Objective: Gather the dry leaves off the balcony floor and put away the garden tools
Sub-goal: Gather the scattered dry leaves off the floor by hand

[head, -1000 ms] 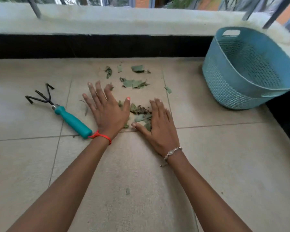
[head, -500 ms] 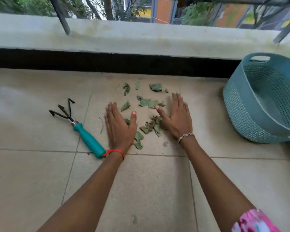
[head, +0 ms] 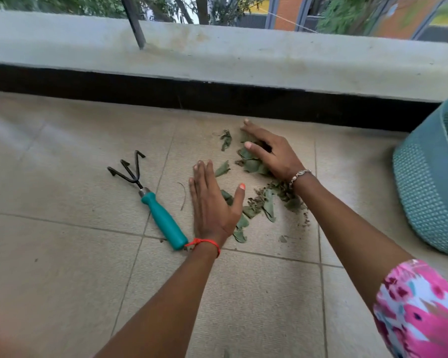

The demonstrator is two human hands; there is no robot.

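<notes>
Our right hand [head: 270,155] has reached up toward the wall since a moment ago and now lies over the far leaves [head: 252,165], forefinger stretched out, thumb apart, pressing them to the floor [head: 62,254]. Our left hand [head: 212,205] stays flat on the tile, fingers straight and together, thumb spread toward the crumbled scraps between our wrists. More scraps lie under the right forearm, which crosses over them. Just left of the left wrist lies the rake [head: 163,220], its teal handle just beside our red thread [head: 204,242], prongs pointing away. We see the basket [head: 424,197] well to the right, apart from the pile. Beyond runs the ledge [head: 243,63].
</notes>
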